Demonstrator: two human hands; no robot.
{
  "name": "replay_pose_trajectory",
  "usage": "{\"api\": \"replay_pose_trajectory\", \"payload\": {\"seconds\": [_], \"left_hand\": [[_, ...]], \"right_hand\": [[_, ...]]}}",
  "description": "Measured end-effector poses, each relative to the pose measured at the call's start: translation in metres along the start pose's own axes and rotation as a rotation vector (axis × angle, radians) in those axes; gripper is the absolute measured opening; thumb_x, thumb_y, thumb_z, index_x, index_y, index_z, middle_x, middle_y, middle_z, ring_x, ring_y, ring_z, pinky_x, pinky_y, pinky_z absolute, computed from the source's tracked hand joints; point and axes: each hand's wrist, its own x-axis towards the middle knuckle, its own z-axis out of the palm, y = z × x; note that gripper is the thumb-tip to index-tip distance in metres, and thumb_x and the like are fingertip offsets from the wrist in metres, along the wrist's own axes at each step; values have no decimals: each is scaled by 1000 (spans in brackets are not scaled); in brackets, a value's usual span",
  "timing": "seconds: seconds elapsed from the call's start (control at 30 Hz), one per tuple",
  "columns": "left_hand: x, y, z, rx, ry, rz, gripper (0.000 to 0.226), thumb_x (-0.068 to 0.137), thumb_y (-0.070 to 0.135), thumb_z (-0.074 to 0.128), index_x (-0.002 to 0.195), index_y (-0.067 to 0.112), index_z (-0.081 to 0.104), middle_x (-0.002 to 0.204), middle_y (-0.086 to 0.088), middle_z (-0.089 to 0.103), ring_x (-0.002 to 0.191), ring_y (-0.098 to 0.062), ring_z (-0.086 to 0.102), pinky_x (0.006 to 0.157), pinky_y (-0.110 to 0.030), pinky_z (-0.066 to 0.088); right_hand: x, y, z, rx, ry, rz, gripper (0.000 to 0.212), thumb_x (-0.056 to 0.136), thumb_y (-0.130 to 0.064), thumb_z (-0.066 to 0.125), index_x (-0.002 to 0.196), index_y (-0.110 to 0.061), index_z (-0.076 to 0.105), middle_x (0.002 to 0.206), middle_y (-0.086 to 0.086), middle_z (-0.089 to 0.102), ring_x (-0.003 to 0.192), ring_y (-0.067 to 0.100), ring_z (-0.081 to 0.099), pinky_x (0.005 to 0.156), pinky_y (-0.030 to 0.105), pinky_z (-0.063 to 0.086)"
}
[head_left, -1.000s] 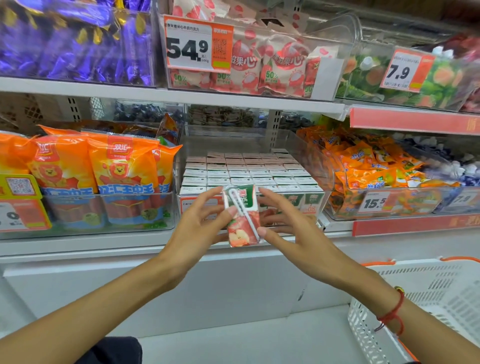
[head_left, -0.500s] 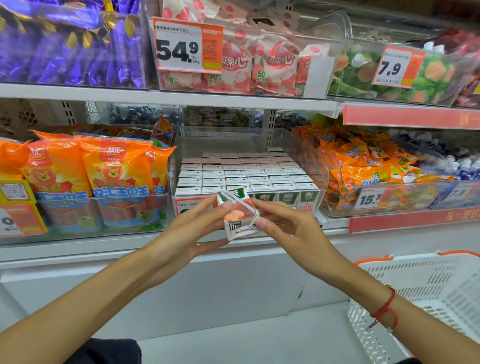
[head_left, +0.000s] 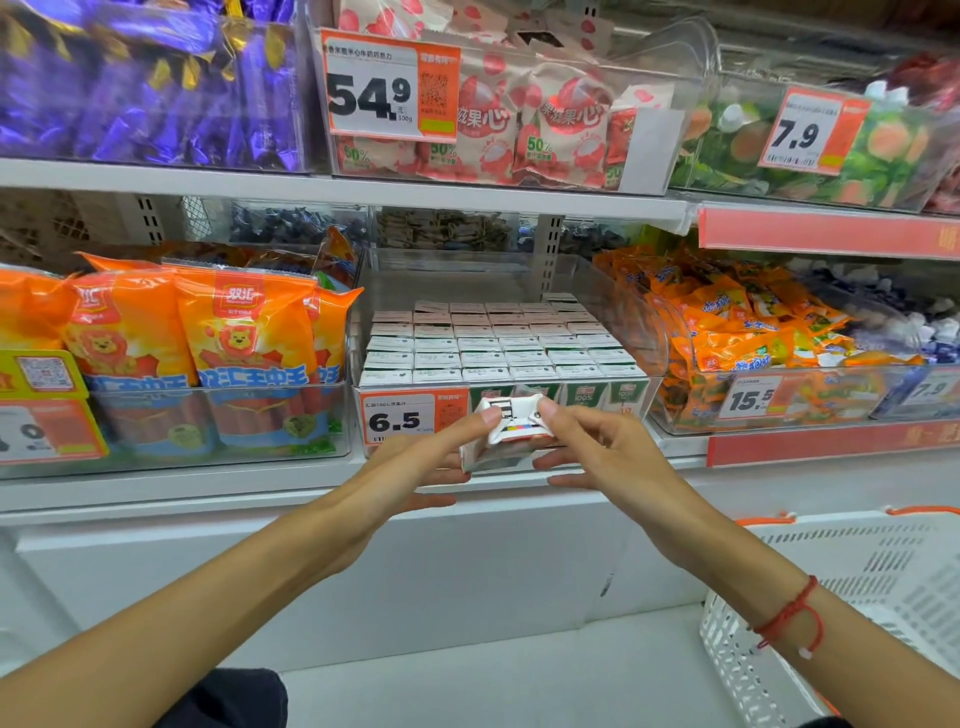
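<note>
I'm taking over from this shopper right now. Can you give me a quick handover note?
The left hand pinches the juice carton at its left end; the right hand pinches the right end.
The carton is off the shelf, in front of the 6.5 price tag, tipped base towards the camera. The clear bin behind holds rows of matching cartons; the white basket is low on the right.
Done: one carton in hand. Left: probably finish checking it, then put it in the basket or back in the bin.
</note>
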Motion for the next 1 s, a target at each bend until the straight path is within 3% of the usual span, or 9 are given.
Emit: {"api": "replay_pose_trajectory", "payload": {"seconds": [0.07,0.13,0.27,0.4,0.5,0.6,0.7,0.83,1.0], "left_hand": [[-2,3,2,18,13,76,65,39,85,72,89,43,70,109,14,71,98,0,66,90,-26,52],[-5,6,3,47,55,219,56,46,72,77,92,43,68,101,25,71,93,11,64,73,-9,51],[-12,6,7,299,127,480,87,48,64,84,124,54,44,121,34,51,112,14,51,77,-4,43],[-15,5,11,434,104,506,92,53,64,81,127,68,25,122,51,27,112,30,30,75,1,32],[-11,3,12,428,116,488,90,65,48,83,135,56,27,119,48,34,103,37,34,70,6,37],[-9,5,13,90,16,282,76,67,36,86,133,31,49,107,17,68,92,9,65,66,-7,50],[-9,8,11,-140,-117,166,61,65,49,83,119,29,63,104,7,75,96,-6,70,70,-17,56],[-6,10,8,-234,-75,119,32,72,63,69,92,38,77,99,3,76,94,-10,72,70,-22,58],[-7,9,6,-281,-48,109,20,79,58,67,85,42,77,96,2,77,91,-11,73,70,-21,58]], "right_hand": [[0,-1,-3,28,-50,44,44,78,-58,57,101,-25,72,95,-1,74,84,15,73,72,22,59],[0,-2,-6,147,-124,126,39,83,-57,55,106,-30,70,100,-2,75,89,18,73,73,22,58],[1,-1,-7,276,-250,197,34,85,-47,61,104,-22,75,106,2,75,95,15,72,78,21,56],[1,0,-8,292,-257,211,31,81,-38,68,102,-17,77,101,3,75,90,10,70,79,20,54],[2,0,-8,174,-65,47,39,76,-27,77,113,-18,71,100,-1,75,91,11,70,75,18,54],[0,3,-6,-321,169,-342,48,72,-11,84,116,-21,66,106,-6,66,99,12,63,78,21,52],[1,7,-4,-638,214,-654,48,72,-10,83,116,-17,65,106,-3,60,99,19,56,79,33,50],[4,10,0,-802,244,-821,47,72,-10,83,115,-15,65,103,-1,60,94,18,54,74,31,47],[8,16,2,-848,231,-880,50,70,-9,84,116,-17,65,104,-1,59,96,15,52,77,20,43]]}}
